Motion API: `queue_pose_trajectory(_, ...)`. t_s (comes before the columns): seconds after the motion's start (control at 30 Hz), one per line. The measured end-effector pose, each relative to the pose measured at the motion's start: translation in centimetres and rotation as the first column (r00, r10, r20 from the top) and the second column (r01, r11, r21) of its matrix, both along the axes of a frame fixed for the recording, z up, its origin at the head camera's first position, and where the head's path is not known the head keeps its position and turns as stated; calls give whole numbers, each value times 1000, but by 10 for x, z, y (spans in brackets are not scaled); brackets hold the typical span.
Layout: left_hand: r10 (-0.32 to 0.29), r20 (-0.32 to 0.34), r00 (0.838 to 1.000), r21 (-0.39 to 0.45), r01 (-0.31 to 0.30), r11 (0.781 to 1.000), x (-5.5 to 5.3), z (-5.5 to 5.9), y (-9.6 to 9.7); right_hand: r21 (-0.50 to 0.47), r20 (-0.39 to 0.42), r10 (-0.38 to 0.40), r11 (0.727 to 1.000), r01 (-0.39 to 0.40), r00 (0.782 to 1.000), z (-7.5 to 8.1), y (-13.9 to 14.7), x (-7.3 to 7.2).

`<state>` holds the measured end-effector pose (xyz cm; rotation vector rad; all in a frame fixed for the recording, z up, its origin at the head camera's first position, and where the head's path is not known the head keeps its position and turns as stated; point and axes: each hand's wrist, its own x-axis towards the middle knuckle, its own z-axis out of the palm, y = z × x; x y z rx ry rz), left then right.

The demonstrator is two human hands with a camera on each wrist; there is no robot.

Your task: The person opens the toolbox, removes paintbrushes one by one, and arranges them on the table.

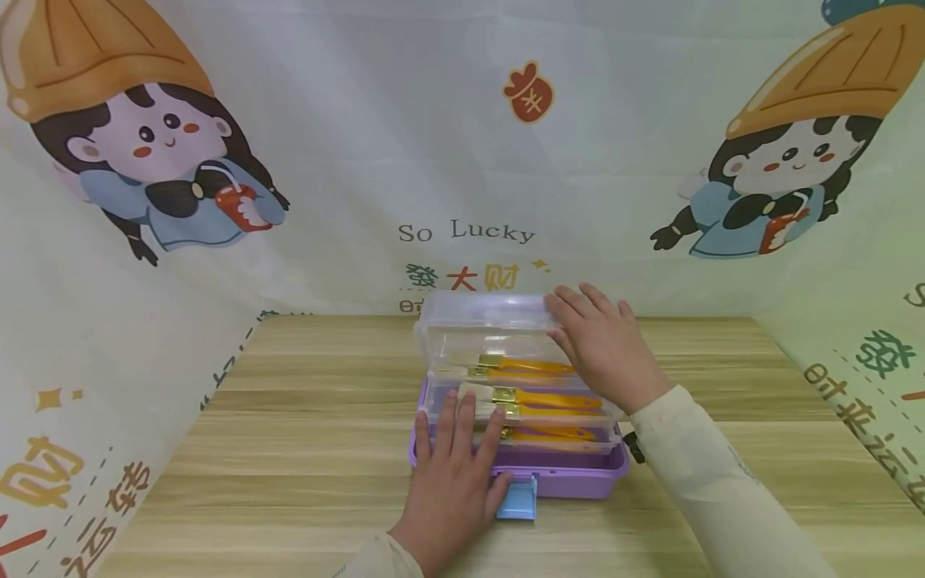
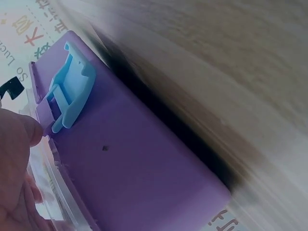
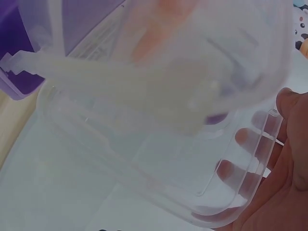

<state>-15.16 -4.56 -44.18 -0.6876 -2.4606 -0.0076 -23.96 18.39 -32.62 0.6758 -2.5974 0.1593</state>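
Box (image 1: 578, 485), purple, on the table (image 1: 311, 417), clear lid (image 1: 491, 310) raised at the back. Inside, tiered clear trays (image 1: 608, 417) with orange-handled brushes (image 1: 552, 399), pale bristles, handles pointing right. My right grip (image 1: 610, 349) is closed on the lid's right end, fingers over the outside, thumb at the edge. My left grip (image 1: 455, 474) is loose, fingers straight and spread over the trays' left part, thumb beside the blue latch (image 1: 517, 501), which juts from the front wall. Behind: pale backdrop (image 1: 347, 160), cartoon figures and lettering.
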Motion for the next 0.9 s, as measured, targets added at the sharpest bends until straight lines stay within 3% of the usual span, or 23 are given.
queue_pose_trajectory(0.5, 25, 107, 994, -40, -21, 999, 2, 11, 1, 21, 51, -27, 999, 26, 998, 8, -2, -7)
queue_pose_trajectory(0.9, 7, 120, 993, -18, -5, 1000, -2, 16, -1, 19, 153, -45, 999, 42, 987, 13, -1, -15)
